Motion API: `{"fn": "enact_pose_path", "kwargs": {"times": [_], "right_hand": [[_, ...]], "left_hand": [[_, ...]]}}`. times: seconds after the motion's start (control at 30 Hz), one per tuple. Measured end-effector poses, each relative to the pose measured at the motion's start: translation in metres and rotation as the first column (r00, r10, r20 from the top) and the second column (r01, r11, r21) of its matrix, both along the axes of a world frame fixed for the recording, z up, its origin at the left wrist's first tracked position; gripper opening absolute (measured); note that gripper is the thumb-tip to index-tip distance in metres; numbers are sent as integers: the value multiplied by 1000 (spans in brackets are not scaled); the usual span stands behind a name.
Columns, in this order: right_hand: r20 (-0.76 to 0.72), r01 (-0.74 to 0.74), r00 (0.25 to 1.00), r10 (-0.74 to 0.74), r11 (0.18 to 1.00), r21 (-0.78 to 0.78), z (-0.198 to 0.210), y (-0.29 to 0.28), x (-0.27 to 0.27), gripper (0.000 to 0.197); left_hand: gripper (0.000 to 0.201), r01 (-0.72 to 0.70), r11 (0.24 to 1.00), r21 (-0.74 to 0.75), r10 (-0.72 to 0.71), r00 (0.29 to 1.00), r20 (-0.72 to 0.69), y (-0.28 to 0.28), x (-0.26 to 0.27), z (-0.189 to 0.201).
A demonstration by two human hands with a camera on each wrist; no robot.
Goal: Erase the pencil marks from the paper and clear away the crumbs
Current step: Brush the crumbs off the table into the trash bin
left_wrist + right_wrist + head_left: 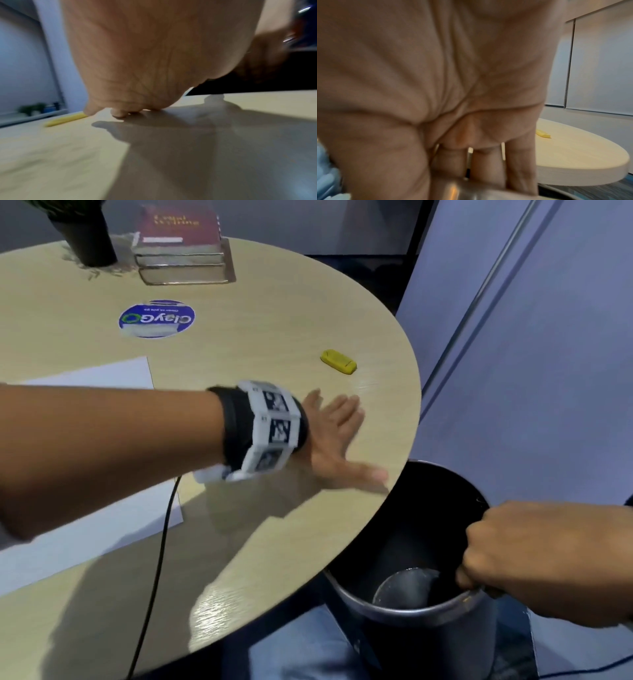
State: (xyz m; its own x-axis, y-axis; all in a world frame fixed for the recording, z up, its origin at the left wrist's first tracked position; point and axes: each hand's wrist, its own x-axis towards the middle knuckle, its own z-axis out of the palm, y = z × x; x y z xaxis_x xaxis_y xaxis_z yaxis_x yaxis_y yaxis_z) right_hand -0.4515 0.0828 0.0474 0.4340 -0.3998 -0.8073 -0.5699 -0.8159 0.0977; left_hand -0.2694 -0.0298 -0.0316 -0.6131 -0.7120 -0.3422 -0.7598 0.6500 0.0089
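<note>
"ClayGo" sticker on round table, book stack, yellow eraser beyond flat, spread left hand, paper under forearm, right hand gripping bin rim at table edge

A round, pale wood-grain table carries a white sheet of paper at the left, a yellow eraser near the right edge, a round blue sticker, stacked books and a black plant pot at the back.
</note>
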Motion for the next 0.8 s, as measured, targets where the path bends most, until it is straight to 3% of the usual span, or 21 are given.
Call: {"fn": "enact_pose_path", "kwargs": {"times": [0.07, 0.13, 0.17, 0.23, 0.3, 0.4, 0.5, 0.6, 0.7, 0.77, 0.8], "right_hand": [[3, -17, 1000, 17, 1000, -4, 0, -1, 1, 24], [1, -27, 1000, 27, 1000, -1, -1, -2, 3, 22], [2, -34, 999, 34, 999, 1, -1, -3, 4, 20], [-2, -50, 999, 50, 999, 7, -4, -4, 6, 20], [-8, -38, 999, 38, 999, 4, -7, -4, 6, 20], [0, -35, 999, 35, 999, -12, -8, -2, 7, 21], [0, -28, 1000, 28, 999, -18, -7, 0, 7, 20], [-2, -32, 999, 32, 999, -17, -6, 1, 7, 18], [-22, -32, 999, 31, 999, -23, -5, 3, 8, 20], [-42, -32, 999, 31, 999, -27, -5, 3, 10, 20], [-49, -40, 998, 38, 999, -27, -4, 3, 10, 20]], "left_hand": [[132, 146, 982, 120, -150, 989, 17, 28, -5, -8], [112, 289, 917, 275, -304, 953, 13, 57, -13, 1], [106, 300, 908, 293, -310, 951, -12, 63, -13, 9], [105, 176, 949, 262, -169, 984, -49, 53, 6, 25], [112, -92, 973, 212, 97, 995, -15, 25, 43, 33], [134, -425, 901, 83, 418, 904, 95, -16, 103, 37], [134, -511, 856, 82, 484, 846, 222, -28, 122, 34], [131, -386, 915, 117, 360, 913, 192, -10, 95, 22], [134, -71, 971, 228, 53, 995, 83, 35, 44, 11], [119, 175, 930, 324, -174, 984, -31, 74, 12, 14], [114, 236, 910, 340, -221, 972, -83, 87, 2, 17]]}}
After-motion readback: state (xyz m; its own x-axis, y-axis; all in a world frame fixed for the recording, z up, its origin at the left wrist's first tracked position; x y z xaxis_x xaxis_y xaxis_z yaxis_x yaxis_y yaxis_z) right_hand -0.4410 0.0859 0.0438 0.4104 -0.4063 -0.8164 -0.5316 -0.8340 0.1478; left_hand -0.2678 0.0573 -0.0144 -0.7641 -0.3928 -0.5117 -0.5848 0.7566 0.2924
